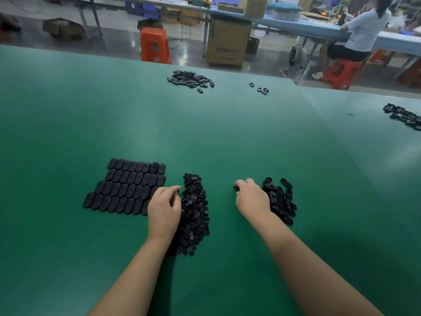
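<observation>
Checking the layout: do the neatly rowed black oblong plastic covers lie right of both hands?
No, the rowed black oblong plastic covers lie left of the left hand.

"Was there room between the two sets of fingers?"

"Yes, bare green table (218, 156) there and beyond the fingertips. A pile of small black pieces (196, 206) pressed against the inner side of the left hand (164, 208), with rows of oval covers (127, 185) just outside its fingers. A heap of oval shells (281, 201) hemmed in the outer side of the right hand (252, 199)."

Both forearms extend forward; left hand (164, 210) and right hand (252, 200) lie palm-down, apart, fingers curled under.
</observation>
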The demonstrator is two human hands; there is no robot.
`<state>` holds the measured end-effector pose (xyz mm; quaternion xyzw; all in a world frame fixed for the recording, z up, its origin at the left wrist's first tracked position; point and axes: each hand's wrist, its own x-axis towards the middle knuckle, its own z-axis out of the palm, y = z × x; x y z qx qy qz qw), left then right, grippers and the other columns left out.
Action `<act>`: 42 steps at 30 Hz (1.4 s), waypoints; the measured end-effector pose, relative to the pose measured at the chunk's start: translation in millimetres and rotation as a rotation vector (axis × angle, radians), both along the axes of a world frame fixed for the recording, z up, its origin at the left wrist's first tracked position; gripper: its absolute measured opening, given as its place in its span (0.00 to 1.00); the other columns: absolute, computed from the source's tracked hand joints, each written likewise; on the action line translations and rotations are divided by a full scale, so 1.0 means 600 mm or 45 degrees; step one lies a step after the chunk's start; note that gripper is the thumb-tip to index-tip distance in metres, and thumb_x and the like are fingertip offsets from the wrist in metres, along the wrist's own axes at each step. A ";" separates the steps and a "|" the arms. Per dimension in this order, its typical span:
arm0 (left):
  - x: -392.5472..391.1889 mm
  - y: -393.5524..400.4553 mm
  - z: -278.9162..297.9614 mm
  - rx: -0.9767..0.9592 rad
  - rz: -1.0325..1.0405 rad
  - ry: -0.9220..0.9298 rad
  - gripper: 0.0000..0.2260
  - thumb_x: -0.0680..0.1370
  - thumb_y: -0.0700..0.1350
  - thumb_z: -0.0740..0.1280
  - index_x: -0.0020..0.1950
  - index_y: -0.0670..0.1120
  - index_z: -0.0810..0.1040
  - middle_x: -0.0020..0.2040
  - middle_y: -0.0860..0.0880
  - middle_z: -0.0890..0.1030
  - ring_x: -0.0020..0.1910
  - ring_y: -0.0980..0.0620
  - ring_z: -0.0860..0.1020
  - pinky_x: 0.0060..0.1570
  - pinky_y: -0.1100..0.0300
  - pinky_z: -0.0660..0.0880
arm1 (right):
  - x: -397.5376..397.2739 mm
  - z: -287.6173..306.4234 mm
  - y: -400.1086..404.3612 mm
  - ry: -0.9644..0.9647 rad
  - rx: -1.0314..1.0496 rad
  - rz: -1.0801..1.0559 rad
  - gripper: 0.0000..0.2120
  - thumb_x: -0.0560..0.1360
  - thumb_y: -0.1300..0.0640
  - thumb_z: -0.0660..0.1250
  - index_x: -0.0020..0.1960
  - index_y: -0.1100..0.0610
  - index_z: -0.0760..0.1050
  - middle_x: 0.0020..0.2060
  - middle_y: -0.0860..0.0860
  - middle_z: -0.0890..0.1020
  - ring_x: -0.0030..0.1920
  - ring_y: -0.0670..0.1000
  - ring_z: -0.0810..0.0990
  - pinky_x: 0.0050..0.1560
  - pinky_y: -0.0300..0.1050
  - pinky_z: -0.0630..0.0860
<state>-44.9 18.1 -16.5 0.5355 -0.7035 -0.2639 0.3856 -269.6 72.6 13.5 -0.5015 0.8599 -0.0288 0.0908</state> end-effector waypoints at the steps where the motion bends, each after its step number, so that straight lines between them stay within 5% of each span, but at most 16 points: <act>1: 0.000 0.000 0.000 0.000 -0.001 0.007 0.10 0.79 0.35 0.67 0.58 0.41 0.83 0.49 0.52 0.80 0.42 0.59 0.77 0.41 0.77 0.69 | 0.003 -0.002 0.001 -0.036 -0.038 0.013 0.13 0.82 0.61 0.61 0.65 0.52 0.74 0.59 0.52 0.76 0.54 0.56 0.79 0.47 0.46 0.75; 9: -0.001 0.001 -0.001 -0.009 0.002 -0.008 0.10 0.79 0.35 0.67 0.59 0.41 0.82 0.48 0.51 0.78 0.42 0.59 0.76 0.41 0.74 0.69 | 0.008 -0.012 0.006 -0.340 -0.129 -0.052 0.15 0.82 0.55 0.64 0.68 0.53 0.73 0.61 0.51 0.77 0.57 0.54 0.79 0.56 0.49 0.77; 13: -0.002 0.001 0.000 -0.022 0.026 -0.036 0.09 0.79 0.36 0.67 0.58 0.41 0.81 0.48 0.53 0.77 0.45 0.56 0.76 0.42 0.75 0.68 | 0.013 -0.015 0.012 -0.403 -0.163 -0.086 0.10 0.82 0.53 0.66 0.61 0.53 0.80 0.54 0.50 0.81 0.54 0.52 0.81 0.54 0.47 0.79; 17: -0.002 0.000 -0.001 -0.018 0.020 -0.052 0.06 0.79 0.36 0.67 0.55 0.42 0.81 0.46 0.53 0.77 0.42 0.57 0.75 0.42 0.78 0.69 | 0.024 -0.015 0.022 -1.087 -0.551 -0.301 0.04 0.82 0.60 0.65 0.55 0.56 0.78 0.48 0.51 0.84 0.41 0.49 0.85 0.47 0.47 0.84; 19: -0.002 -0.001 -0.002 -0.024 0.010 -0.061 0.06 0.79 0.36 0.68 0.55 0.42 0.81 0.46 0.53 0.77 0.43 0.57 0.75 0.43 0.78 0.69 | 0.035 -0.012 0.023 -1.456 -0.651 -0.398 0.07 0.84 0.64 0.61 0.58 0.58 0.75 0.50 0.55 0.85 0.43 0.50 0.87 0.45 0.42 0.84; 22: -0.002 -0.002 -0.004 -0.038 -0.001 -0.074 0.07 0.79 0.36 0.68 0.56 0.41 0.82 0.47 0.52 0.79 0.45 0.57 0.75 0.44 0.78 0.69 | 0.055 -0.019 0.028 -1.675 -0.681 -0.411 0.10 0.84 0.67 0.59 0.62 0.57 0.72 0.48 0.55 0.87 0.46 0.53 0.88 0.46 0.41 0.83; 30: 0.000 -0.006 -0.007 0.028 0.051 -0.024 0.08 0.80 0.37 0.67 0.57 0.43 0.83 0.49 0.52 0.82 0.46 0.57 0.77 0.45 0.76 0.68 | 0.072 -0.041 0.040 -1.603 -0.760 -0.347 0.08 0.84 0.63 0.61 0.60 0.53 0.73 0.48 0.47 0.88 0.44 0.53 0.88 0.45 0.40 0.83; 36: -0.001 -0.007 -0.006 0.112 0.091 0.063 0.06 0.80 0.40 0.68 0.55 0.46 0.82 0.46 0.52 0.83 0.44 0.56 0.79 0.45 0.64 0.73 | 0.077 -0.045 0.043 -1.487 -0.741 -0.304 0.08 0.84 0.62 0.62 0.60 0.52 0.74 0.49 0.46 0.87 0.40 0.51 0.87 0.44 0.43 0.83; 42: 0.001 -0.008 -0.007 0.169 0.080 0.073 0.05 0.79 0.40 0.68 0.51 0.49 0.83 0.42 0.55 0.82 0.40 0.61 0.77 0.38 0.72 0.68 | 0.086 -0.049 0.049 -1.331 -0.746 -0.197 0.11 0.82 0.60 0.65 0.52 0.44 0.78 0.41 0.47 0.86 0.36 0.44 0.82 0.41 0.39 0.81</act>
